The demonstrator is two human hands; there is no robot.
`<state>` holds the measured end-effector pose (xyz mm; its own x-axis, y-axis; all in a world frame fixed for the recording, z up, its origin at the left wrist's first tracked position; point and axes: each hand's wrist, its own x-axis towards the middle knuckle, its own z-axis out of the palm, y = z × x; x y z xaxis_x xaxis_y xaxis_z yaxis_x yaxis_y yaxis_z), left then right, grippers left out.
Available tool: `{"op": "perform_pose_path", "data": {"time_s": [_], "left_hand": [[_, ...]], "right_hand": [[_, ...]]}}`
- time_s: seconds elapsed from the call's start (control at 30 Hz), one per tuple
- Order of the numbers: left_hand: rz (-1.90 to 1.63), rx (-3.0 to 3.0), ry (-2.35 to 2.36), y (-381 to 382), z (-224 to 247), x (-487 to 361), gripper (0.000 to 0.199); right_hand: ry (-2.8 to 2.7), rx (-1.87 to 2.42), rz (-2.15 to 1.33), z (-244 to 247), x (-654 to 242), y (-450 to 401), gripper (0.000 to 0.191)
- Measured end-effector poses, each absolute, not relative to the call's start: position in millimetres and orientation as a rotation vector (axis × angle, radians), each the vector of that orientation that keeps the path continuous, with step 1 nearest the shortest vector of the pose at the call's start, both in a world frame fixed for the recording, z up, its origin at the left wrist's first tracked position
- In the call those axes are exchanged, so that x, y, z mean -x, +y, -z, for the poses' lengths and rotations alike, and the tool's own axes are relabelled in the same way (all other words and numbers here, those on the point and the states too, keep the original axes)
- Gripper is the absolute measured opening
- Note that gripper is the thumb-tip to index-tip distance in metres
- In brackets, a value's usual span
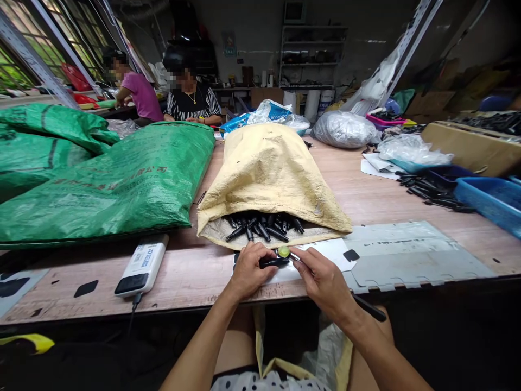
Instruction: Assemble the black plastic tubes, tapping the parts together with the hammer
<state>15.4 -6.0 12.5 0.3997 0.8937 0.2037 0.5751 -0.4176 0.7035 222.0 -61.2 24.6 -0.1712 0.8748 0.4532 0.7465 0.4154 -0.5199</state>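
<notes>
My left hand (251, 270) is closed around a black cylindrical part (274, 262) just in front of the sack's mouth. Close by on the right, my right hand (323, 277) grips a slim tool whose black handle (368, 308) sticks out behind the wrist. The tool's thin front end points at the black part. A small round yellow-green object (284, 252) sits between the two hands. Beyond them lies a yellow woven sack (272, 168), its open mouth facing me, with several black parts (264, 225) inside. White paper (336, 254) lies under the work.
Green sacks (134, 179) fill the left side, with a white power bank (142, 266) and its cable before them. At right are a grey sheet (407, 255), loose black parts (431, 190) and a blue tray (492, 198). Two people (142, 95) (191, 100) sit at the back left.
</notes>
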Motion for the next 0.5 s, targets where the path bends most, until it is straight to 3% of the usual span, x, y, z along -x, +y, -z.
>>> {"op": "perform_pose_path", "data": {"time_s": [0.27,0.5], "left_hand": [[-0.781,-2.151,1.253,-5,-10,-15,0.005],[-0.791,-2.102,1.255,-5,-12,-16,0.013]], "right_hand": [[-2.069,1.413,-0.188,-22,-210,-68,0.037],[-1.938,1.432,-0.129,-25,-224,-66,0.037]]}}
